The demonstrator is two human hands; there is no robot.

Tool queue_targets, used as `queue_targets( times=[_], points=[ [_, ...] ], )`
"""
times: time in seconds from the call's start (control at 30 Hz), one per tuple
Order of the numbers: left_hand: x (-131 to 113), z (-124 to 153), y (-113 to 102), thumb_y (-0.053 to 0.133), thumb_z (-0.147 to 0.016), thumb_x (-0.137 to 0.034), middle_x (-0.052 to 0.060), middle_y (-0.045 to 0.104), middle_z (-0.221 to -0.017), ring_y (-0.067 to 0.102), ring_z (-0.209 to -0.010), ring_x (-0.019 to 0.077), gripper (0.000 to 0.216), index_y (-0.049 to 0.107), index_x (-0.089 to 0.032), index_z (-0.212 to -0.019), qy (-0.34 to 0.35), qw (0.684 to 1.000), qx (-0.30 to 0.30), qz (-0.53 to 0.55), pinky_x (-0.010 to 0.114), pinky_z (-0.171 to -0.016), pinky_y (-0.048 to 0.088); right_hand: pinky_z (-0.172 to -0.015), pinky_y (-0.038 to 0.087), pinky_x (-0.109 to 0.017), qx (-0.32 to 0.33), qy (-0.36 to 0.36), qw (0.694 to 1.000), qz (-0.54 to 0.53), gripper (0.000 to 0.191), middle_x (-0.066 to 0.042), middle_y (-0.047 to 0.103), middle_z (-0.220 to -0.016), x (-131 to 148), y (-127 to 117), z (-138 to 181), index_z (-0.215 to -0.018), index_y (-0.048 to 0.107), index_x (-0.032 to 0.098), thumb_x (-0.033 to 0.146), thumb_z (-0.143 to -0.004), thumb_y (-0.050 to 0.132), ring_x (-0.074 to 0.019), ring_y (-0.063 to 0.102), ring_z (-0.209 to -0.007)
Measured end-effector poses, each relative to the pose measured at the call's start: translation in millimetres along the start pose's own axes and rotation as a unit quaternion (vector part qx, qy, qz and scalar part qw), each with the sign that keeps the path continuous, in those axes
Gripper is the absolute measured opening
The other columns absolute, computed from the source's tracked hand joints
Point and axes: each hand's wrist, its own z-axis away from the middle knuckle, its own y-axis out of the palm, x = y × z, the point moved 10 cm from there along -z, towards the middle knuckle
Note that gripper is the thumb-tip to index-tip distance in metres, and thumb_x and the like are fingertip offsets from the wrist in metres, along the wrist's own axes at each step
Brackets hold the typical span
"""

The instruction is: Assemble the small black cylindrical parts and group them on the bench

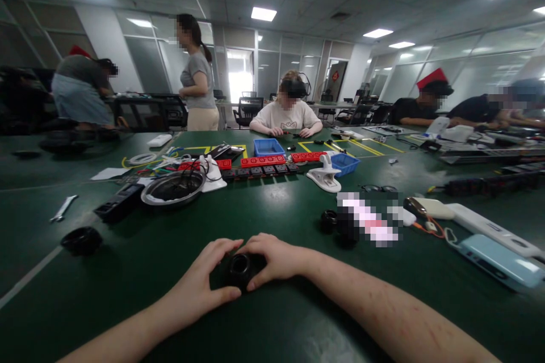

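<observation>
Blue bins: 2 of them, the 1st bin (pixel 269 152) behind the red strip (pixel 261 161), the 2nd bin (pixel 347 168) beside a white clip stand (pixel 326 176); can't make out the contents of either.
Metal dish: round metal dish (pixel 171 203), dark inside with something whitish along the near edge, black cables draped in.
Black ring part: my black part (pixel 239 267) sits on the green table (pixel 293 323), hole up, between my hands.
Left hand: my left hand (pixel 208 275) makes a C, thumb and fingers apart.
Right hand: my right hand (pixel 272 261) curls round the other side, thumb low.
Grip: honestly can't tell if either's clamped on it.
</observation>
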Motion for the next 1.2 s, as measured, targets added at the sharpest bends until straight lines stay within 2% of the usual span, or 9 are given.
queue_targets(
  times=[0.2,0.37,0.5,0.6,0.7,0.8,0.9,1.03,1.2],
  points=[
    [-6.5,-5.9,0.6,0.061,-0.071,-0.027,0.002,0.054,-0.098,0.051,-0.093,0.0207,0.032,0.058,-0.026,-0.103,0.002,0.999,0.036,-0.002,0.032,-0.082,0.041,-0.074,0.037,-0.028,0.006,0.000,1.000,0.009,0.043,-0.001,0.056,-0.089,-2.8,-0.1,-3.6,-0.093,0.059,0.019,0.045,-0.060,0.070,-0.0171,0.049,-0.084],
    [-3.4,-2.8,-3.8,0.064,-0.067,-0.026,0.002,0.054,-0.086,0.052,-0.084,0.0219,0.027,0.059,-0.022,-0.093,-0.047,0.998,-0.031,-0.041,0.033,-0.073,0.042,-0.061,0.036,-0.026,-0.052,0.121,0.990,0.047,0.051,0.001,0.053,-0.071,-10.5,2.5,-3.0,-0.074,0.055,0.017,0.059,-0.049,0.069,-0.0157,0.047,-0.068],
    [3.0,0.0,-8.5,0.065,-0.066,-0.029,0.003,0.054,-0.085,0.050,-0.083,0.0234,0.026,0.059,-0.020,-0.089,-0.067,0.993,-0.079,-0.055,0.034,-0.072,0.042,-0.066,0.036,-0.034,-0.127,0.177,0.968,0.126,0.059,-0.004,0.053,-0.072,-5.3,-4.7,3.3,-0.071,0.054,0.016,0.071,-0.050,0.059,-0.0201,0.047,-0.071],
    [2.6,-2.8,-6.8,0.063,-0.068,-0.026,0.002,0.054,-0.087,0.051,-0.084,0.0218,0.028,0.058,-0.021,-0.095,-0.046,0.997,-0.060,-0.029,0.033,-0.073,0.042,-0.072,0.037,-0.036,-0.127,0.120,0.978,0.111,0.064,-0.005,0.054,-0.084,1.2,-7.7,1.9,-0.087,0.055,0.016,0.069,-0.051,0.061,-0.0218,0.047,-0.079],
    [0.0,-5.7,-3.7,0.058,-0.072,-0.024,0.001,0.054,-0.090,0.051,-0.084,0.0198,0.031,0.056,-0.024,-0.103,-0.027,1.000,-0.014,-0.005,0.031,-0.073,0.043,-0.075,0.038,-0.032,-0.050,0.029,0.997,0.051,0.057,-0.004,0.054,-0.091,2.9,-2.4,-3.0,-0.100,0.053,0.017,0.053,-0.058,0.067,-0.0196,0.048,-0.084],
    [-1.2,-6.6,-2.5,0.056,-0.073,-0.023,0.001,0.054,-0.092,0.052,-0.083,0.0191,0.034,0.055,-0.025,-0.107,-0.024,1.000,0.018,0.002,0.030,-0.071,0.043,-0.074,0.038,-0.027,0.010,-0.024,1.000,0.012,0.040,-0.002,0.055,-0.088,0.0,0.5,-5.5,-0.098,0.056,0.016,0.036,-0.065,0.069,-0.0165,0.050,-0.083],
    [-2.7,-5.9,-2.5,0.056,-0.074,-0.024,0.002,0.054,-0.093,0.052,-0.083,0.0192,0.035,0.054,-0.025,-0.109,-0.016,1.000,0.023,0.011,0.029,-0.070,0.042,-0.069,0.038,-0.024,0.013,-0.028,1.000,-0.004,0.033,0.000,0.054,-0.081,-3.1,-1.3,-7.2,-0.092,0.058,0.015,0.032,-0.065,0.069,-0.0143,0.050,-0.078],
    [-1.9,-3.3,1.0,0.058,-0.073,-0.023,0.002,0.054,-0.093,0.052,-0.087,0.0202,0.032,0.056,-0.024,-0.105,-0.015,1.000,0.012,0.021,0.031,-0.075,0.042,-0.060,0.036,-0.021,-0.014,0.035,0.999,-0.017,0.035,0.003,0.051,-0.073,-7.9,-1.6,-6.4,-0.080,0.056,0.016,0.037,-0.057,0.074,-0.0123,0.048,-0.070],
    [7.5,1.0,-4.4,0.062,-0.070,-0.028,0.003,0.054,-0.090,0.051,-0.086,0.0227,0.030,0.056,-0.020,-0.098,-0.062,0.995,-0.073,-0.026,0.035,-0.076,0.042,-0.055,0.033,-0.023,-0.109,0.139,0.983,0.045,0.046,0.002,0.051,-0.069,-10.1,-4.7,-0.5,-0.073,0.051,0.017,0.054,-0.052,0.070,-0.0139,0.046,-0.064]
  ],
)
